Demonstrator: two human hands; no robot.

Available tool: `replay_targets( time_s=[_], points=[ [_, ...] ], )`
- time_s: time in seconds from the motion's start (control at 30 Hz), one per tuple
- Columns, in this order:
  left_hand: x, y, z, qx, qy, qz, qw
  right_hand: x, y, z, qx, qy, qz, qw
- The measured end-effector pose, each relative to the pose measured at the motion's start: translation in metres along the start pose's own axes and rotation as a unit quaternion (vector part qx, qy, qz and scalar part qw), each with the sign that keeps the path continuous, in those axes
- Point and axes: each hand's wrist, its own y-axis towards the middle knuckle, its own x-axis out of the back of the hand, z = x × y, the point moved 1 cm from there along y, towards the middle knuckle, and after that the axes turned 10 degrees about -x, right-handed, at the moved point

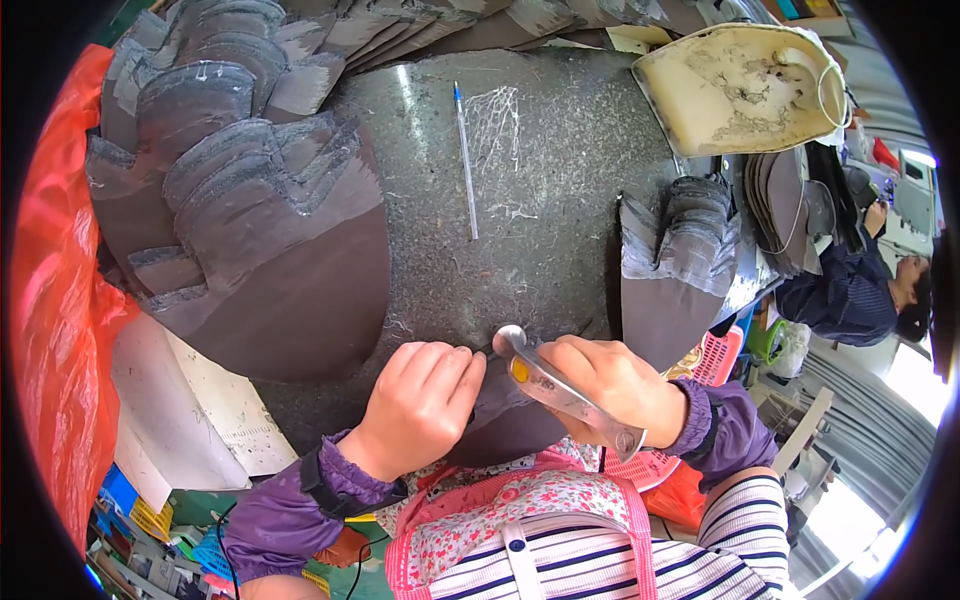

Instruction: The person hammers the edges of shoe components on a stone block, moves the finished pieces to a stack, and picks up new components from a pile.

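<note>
Just left of centre, my left hand (420, 405) is closed, its fingertips pinching the edge of a dark brown leather-like piece (515, 430). My right hand (615, 390) is wrapped round a metal hammer (572, 398) with a round polished face and a long curved head. The hammer's face is close to the left fingertips, over the piece's upper edge. My right fingers partly hide that edge, so whether they also touch it I cannot tell. The piece lies at the near edge of a dark speckled work surface (540, 270), partly under both hands.
Overlapping brown pieces with greyish edges (290, 290) are piled at left. A smaller stack (670, 310) lies at right. A blue-capped pen (467, 165) lies near loose white threads (495, 120). A cream scoop-shaped container (735, 95) stands far right; red plastic (60, 270) hangs left. A person (845, 295) sits beyond.
</note>
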Motion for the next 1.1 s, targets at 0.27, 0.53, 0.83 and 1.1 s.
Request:
replay_targets(
  time_s=[0.27,0.53,0.83,1.1],
  points=[
    [-0.001,-0.015,0.0,0.115,-0.068,-0.045,0.99,-0.005,0.003,0.001,0.013,-0.018,-0.007,1.0],
    [0.0,-0.015,-0.01,0.051,0.005,-0.033,0.998,-0.003,0.009,0.007,0.029,-0.01,-0.014,0.999],
    [-0.009,-0.027,-0.016,0.112,-0.012,-0.074,0.991,-0.004,0.01,0.009,0.013,0.005,0.017,1.0],
    [-0.011,-0.027,-0.024,0.123,0.044,-0.069,0.989,-0.008,0.011,0.013,0.021,0.011,0.03,0.999]
  ],
)
